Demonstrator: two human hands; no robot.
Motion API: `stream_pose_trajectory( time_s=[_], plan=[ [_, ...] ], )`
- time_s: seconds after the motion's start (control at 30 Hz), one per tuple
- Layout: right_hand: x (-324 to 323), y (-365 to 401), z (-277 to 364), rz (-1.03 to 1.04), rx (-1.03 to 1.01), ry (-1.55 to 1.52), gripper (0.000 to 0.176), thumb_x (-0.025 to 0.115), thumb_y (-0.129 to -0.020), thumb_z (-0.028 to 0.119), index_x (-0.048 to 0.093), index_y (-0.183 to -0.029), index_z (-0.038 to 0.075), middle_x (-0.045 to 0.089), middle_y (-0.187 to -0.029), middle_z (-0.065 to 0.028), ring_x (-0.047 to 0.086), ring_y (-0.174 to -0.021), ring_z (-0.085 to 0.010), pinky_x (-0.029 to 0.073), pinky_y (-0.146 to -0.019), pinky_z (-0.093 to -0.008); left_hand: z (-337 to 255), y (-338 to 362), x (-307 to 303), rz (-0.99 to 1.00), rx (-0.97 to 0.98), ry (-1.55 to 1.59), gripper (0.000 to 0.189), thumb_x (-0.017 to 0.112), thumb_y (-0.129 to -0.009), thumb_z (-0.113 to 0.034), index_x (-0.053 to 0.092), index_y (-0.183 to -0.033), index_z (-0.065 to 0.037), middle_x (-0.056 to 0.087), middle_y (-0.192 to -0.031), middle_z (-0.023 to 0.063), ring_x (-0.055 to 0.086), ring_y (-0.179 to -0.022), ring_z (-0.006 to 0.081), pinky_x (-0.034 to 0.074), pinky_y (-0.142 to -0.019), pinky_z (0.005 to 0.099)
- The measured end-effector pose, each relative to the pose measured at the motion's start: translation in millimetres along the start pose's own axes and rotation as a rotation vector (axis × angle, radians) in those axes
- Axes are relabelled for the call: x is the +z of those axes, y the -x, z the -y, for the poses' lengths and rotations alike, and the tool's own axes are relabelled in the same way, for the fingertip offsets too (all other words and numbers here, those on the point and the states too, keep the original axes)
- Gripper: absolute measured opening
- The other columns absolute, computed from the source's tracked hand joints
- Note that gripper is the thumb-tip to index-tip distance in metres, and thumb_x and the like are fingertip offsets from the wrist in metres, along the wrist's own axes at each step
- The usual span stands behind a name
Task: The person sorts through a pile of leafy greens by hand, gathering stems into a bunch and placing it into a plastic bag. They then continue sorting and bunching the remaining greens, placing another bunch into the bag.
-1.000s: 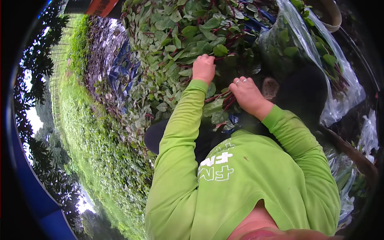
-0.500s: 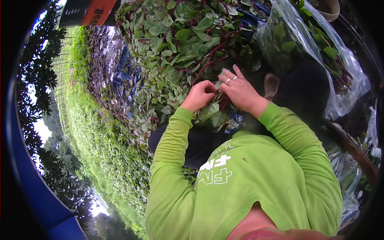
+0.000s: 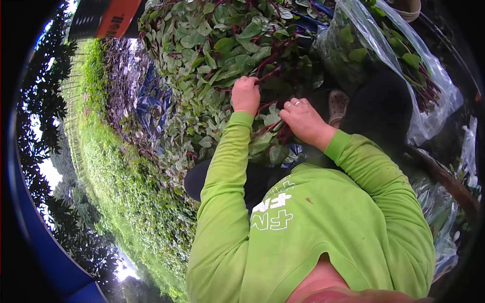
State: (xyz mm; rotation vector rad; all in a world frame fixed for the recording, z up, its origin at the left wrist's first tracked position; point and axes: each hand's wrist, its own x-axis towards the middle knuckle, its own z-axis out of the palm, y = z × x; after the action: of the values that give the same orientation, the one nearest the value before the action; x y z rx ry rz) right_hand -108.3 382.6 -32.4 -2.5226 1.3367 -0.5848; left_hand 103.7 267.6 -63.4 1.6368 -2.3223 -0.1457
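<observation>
A large heap of Malabar spinach [image 3: 212, 55], green leaves on dark red stems, lies in front of me. My left hand [image 3: 246, 95] is at the heap with its fingers closed around a red stem, whose end is hidden in the leaves. Lower and to the right, my right hand [image 3: 305, 120], with rings on its fingers, is closed on a small bunch of spinach stems [image 3: 270, 127]. The leaves of that bunch hang near my lap, and its far end is partly hidden behind the fingers.
A clear plastic bag [image 3: 429, 65] with more stems and leaves stands at the right. Blue sheeting [image 3: 151, 103] shows beside the heap. A black and orange container [image 3: 108, 20] is at the upper left. A wooden stick [image 3: 447, 179] lies at the right, and green field plants [image 3: 121, 171] spread leftward.
My left hand has moved away from my right hand, up onto the heap, and closed on a stem there. My right hand has stayed near the same place, with its fingers now more curled.
</observation>
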Motion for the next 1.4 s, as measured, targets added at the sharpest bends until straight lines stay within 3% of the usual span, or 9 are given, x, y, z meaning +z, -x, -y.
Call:
stream_pose_trajectory(
  time_s=[0.17,0.3,0.57,0.7,0.93,1.2,1.23,1.33,1.4],
  plan=[
    [-4.0,-15.7,1.0,-0.266,-0.099,0.012,0.014,0.06,-0.084,0.013,0.065,-0.096,0.009,0.064,-0.113,-0.0091,0.06,-0.11,-0.0265,0.038,-0.115,-0.0494,-12.8,33.0,-53.4,0.097,0.033,0.205,0.017,0.07,-0.083,-0.009,0.076,-0.099,-0.008,0.069,-0.096,0.0122,0.067,-0.093,0.0311,0.053,-0.084,0.0416],
    [9.5,-12.8,5.6,-0.111,-0.095,-0.038,0.014,0.06,-0.083,0.014,0.064,-0.096,0.01,0.063,-0.106,-0.0061,0.06,-0.108,-0.0249,0.042,-0.105,-0.0464,-9.4,50.4,-75.6,0.659,-0.316,0.716,0.028,0.066,-0.08,-0.007,0.078,-0.104,-0.003,0.071,-0.098,0.0091,0.07,-0.092,0.022,0.055,-0.084,0.0353],
    [9.1,4.5,32.1,0.014,-0.189,-0.105,0.012,0.062,-0.082,0.017,0.061,-0.093,0.012,0.061,-0.096,-0.0039,0.06,-0.103,-0.0225,0.044,-0.088,-0.041,-14.8,40.7,-2.5,0.326,0.198,-0.082,0.025,0.07,-0.077,-0.009,0.071,-0.102,-0.004,0.069,-0.107,0.0165,0.066,-0.103,0.0374,0.054,-0.087,0.0481],
    [7.8,11.4,28.5,0.054,-0.123,-0.17,0.016,0.061,-0.084,0.017,0.064,-0.099,0.011,0.063,-0.099,-0.0051,0.06,-0.105,-0.0244,0.045,-0.087,-0.0423,7.3,35.2,3.5,0.239,-0.08,0.245,0.02,0.066,-0.085,-0.007,0.074,-0.103,-0.006,0.068,-0.1,0.0185,0.066,-0.1,0.0382,0.054,-0.088,0.047],
    [21.3,8.3,26.0,0.122,-0.052,-0.151,0.014,0.061,-0.085,0.018,0.067,-0.096,0.011,0.064,-0.099,-0.007,0.061,-0.105,-0.0271,0.047,-0.085,-0.0448,-8.9,54.1,-1.5,0.254,0.031,0.137,0.025,0.07,-0.081,-0.006,0.078,-0.104,-0.009,0.068,-0.098,0.0145,0.067,-0.098,0.0351,0.055,-0.088,0.0451],
    [15.3,3.0,13.3,-0.023,0.017,-0.094,0.02,0.061,-0.087,0.017,0.068,-0.101,0.004,0.056,-0.138,-0.0227,0.049,-0.138,-0.0398,0.041,-0.108,-0.0634,-10.8,55.4,-15.9,0.394,-0.18,0.289,0.02,0.072,-0.084,-0.012,0.078,-0.102,-0.005,0.07,-0.096,0.0162,0.069,-0.1,0.0347,0.056,-0.088,0.043],
    [15.0,-1.1,12.1,-0.014,0.038,-0.089,0.021,0.061,-0.088,0.017,0.068,-0.102,0.003,0.054,-0.143,-0.024,0.046,-0.141,-0.041,0.039,-0.11,-0.0666,-13.1,53.1,-27.0,0.476,-0.269,0.383,0.021,0.072,-0.088,-0.011,0.077,-0.107,-0.005,0.073,-0.098,0.0105,0.071,-0.096,0.0245,0.056,-0.086,0.0371],
    [11.0,-11.3,7.5,-0.05,0.021,-0.101,0.02,0.061,-0.088,0.017,0.067,-0.102,0.004,0.061,-0.13,-0.0205,0.054,-0.131,-0.0385,0.037,-0.11,-0.0714,-20.4,47.5,-55.7,0.732,-0.486,0.775,0.024,0.071,-0.09,-0.008,0.076,-0.113,-0.004,0.074,-0.103,0.0044,0.068,-0.092,0.0145,0.055,-0.085,0.0325],
    [8.5,-16.1,4.6,0.125,0.026,-0.073,0.018,0.06,-0.088,0.017,0.066,-0.102,0.007,0.064,-0.108,-0.0122,0.061,-0.113,-0.0316,0.045,-0.101,-0.0613,-6.9,34.7,-54.5,0.749,-0.461,0.816,0.029,0.068,-0.09,-0.003,0.073,-0.119,-0.003,0.074,-0.105,0.001,0.066,-0.092,0.0105,0.055,-0.085,0.0302]
  ],
)
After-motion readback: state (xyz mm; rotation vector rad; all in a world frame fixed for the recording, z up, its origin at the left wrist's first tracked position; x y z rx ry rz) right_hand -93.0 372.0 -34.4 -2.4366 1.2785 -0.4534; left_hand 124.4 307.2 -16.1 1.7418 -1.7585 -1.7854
